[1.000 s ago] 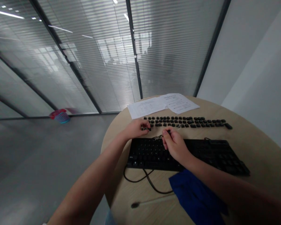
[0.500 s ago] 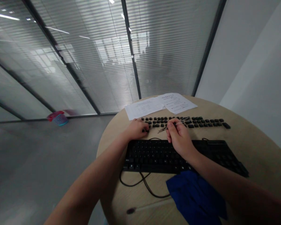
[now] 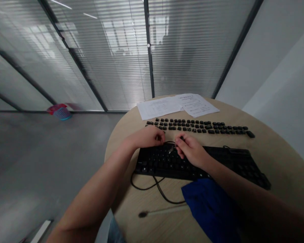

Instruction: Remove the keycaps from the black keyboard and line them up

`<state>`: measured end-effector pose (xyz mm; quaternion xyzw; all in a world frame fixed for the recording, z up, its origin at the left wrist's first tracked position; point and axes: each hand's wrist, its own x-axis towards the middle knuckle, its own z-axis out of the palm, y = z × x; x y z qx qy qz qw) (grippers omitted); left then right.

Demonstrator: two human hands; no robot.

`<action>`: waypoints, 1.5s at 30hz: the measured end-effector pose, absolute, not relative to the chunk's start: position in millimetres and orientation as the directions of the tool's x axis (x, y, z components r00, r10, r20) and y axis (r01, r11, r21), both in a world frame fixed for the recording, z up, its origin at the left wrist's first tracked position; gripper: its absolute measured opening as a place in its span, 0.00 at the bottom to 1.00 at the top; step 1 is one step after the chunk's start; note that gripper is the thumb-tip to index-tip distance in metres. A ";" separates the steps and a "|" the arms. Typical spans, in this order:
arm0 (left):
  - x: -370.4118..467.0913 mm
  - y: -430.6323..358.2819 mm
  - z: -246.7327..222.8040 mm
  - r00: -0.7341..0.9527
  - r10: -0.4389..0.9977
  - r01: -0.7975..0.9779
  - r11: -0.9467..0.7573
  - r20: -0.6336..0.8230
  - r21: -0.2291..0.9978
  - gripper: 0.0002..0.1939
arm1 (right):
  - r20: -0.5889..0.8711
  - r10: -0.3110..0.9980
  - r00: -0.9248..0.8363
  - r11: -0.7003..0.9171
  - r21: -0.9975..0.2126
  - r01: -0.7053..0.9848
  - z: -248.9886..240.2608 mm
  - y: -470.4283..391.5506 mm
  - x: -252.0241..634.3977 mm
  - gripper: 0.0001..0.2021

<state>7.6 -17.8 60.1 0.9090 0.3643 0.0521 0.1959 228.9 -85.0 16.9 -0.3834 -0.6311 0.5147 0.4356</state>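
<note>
The left hand [image 3: 148, 136] was curled shut at the far edge of the black keyboard [image 3: 162, 162] on the round tabletop [image 3: 268, 145], while the right hand [image 3: 190, 153] pinched a thin wire tool [image 3: 171, 150] over the keys, loose keycaps [image 3: 200, 125] lined up beyond.

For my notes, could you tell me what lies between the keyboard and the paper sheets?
In the head view, rows of loose black keycaps lie on the table.

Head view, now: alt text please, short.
Both hands meet at the back edge of a black keyboard on a round wooden table; the right hand pinches a thin metal tool, and the left hand rests curled beside rows of loose keycaps.
</note>
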 end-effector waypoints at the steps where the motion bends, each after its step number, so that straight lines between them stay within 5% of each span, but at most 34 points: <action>1: 8.8 -22.6 59.2 0.749 0.657 0.615 -0.646 -0.081 0.451 0.09 | 0.107 0.918 -0.381 0.145 -0.987 0.071 13.3 -87.3 226.8 0.17; 9: 10.4 -31.2 45.7 0.771 0.621 0.574 -0.579 -0.144 0.579 0.07 | 0.014 0.879 -0.476 0.158 -0.951 0.264 5.9 -92.7 217.7 0.11; 21: 12.3 -29.4 42.6 0.764 0.631 0.581 -0.576 -0.139 0.575 0.06 | 0.185 0.761 -0.622 0.563 -0.664 0.491 13.4 -98.5 215.6 0.07; 30: 11.8 -28.2 41.1 0.743 0.655 0.599 -0.561 -0.136 0.572 0.05 | 0.227 0.920 -0.319 0.296 -0.936 0.189 -8.7 -99.0 223.3 0.15; 37: -1.2 -27.6 45.9 0.767 0.635 0.393 -0.361 -0.086 0.846 0.10 | 0.269 0.932 -0.244 0.333 -0.901 0.278 -6.0 -95.0 225.8 0.14; 45: 11.1 -36.0 54.1 0.740 0.668 0.395 -0.523 0.075 0.755 0.08 | 0.341 0.913 -0.222 0.400 -0.856 0.328 6.0 -90.0 227.3 0.11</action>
